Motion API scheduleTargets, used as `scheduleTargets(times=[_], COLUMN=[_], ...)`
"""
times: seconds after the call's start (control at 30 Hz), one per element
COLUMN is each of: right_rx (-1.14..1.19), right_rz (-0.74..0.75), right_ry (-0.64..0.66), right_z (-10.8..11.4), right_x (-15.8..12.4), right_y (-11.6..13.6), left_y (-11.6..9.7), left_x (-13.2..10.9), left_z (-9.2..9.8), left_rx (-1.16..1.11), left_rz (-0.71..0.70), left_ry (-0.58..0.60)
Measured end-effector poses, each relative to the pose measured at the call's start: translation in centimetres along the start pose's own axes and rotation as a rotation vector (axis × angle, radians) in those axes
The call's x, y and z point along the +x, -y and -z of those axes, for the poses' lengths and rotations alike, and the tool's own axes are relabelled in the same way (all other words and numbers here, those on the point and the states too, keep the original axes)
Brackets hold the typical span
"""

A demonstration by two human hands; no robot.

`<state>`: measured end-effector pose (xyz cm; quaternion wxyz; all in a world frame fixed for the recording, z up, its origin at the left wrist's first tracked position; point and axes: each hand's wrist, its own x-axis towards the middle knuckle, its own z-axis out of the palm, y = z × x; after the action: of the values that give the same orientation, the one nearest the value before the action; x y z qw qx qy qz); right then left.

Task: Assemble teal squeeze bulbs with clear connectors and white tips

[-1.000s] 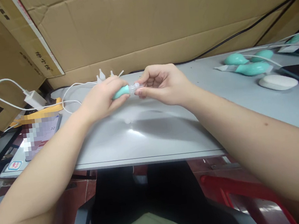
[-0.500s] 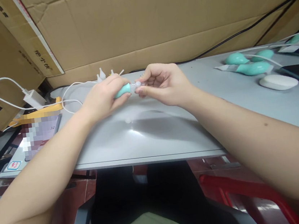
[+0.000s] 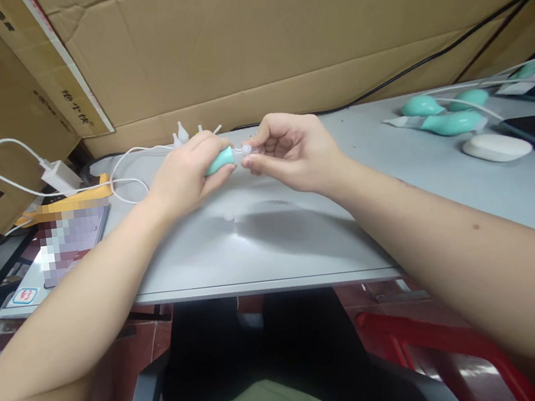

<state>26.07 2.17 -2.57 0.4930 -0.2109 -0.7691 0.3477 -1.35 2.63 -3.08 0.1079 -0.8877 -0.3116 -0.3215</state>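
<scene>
My left hand (image 3: 186,174) is closed around a teal rubber bulb (image 3: 220,161), whose narrow end pokes out toward the right. My right hand (image 3: 290,149) pinches a small clear plastic tip (image 3: 245,152) right against that end. Both hands hover just above the grey table (image 3: 264,253), near its far middle. Most of the bulb is hidden inside my left fist.
Several loose clear tips (image 3: 182,133) stand behind my left hand. A white charger and cable (image 3: 62,176) lie at the far left, beside a phone (image 3: 70,241). More teal bulbs (image 3: 450,123) and a white oval object (image 3: 497,147) lie at the right. Cardboard (image 3: 277,37) walls the back.
Almost nothing has moved: both hands stay together over the table, shifted very slightly upward, with the clear tip still held at the bulb's end.
</scene>
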Motion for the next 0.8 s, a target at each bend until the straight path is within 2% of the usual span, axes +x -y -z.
scheduleTargets(times=[0.23, 0.37, 0.57, 0.67, 0.8], right_rx=[-0.020, -0.016, -0.015, -0.001, -0.086], right_rz=[-0.069, -0.155, -0.201, -0.241, -0.308], right_ry=[0.022, 0.033, 0.074, 0.083, 0.135], right_z=[0.1, 0.3, -0.3, -0.9, -0.7], right_x=[-0.1, -0.4, 0.1, 0.4, 0.3], right_y=[0.3, 0.8, 0.4, 0.0, 0.1], left_y=[-0.1, -0.5, -0.3, 0.2, 1.0], left_x=[-0.1, 0.0, 0.2, 0.5, 0.6], left_z=[0.2, 0.7, 0.8, 1.2, 1.9], left_rx=[-0.022, -0.025, -0.033, -0.048, -0.083], left_rz=[-0.022, 0.011, 0.056, 0.091, 0.183], left_ry=[0.023, 0.085, 0.150, 0.093, -0.077])
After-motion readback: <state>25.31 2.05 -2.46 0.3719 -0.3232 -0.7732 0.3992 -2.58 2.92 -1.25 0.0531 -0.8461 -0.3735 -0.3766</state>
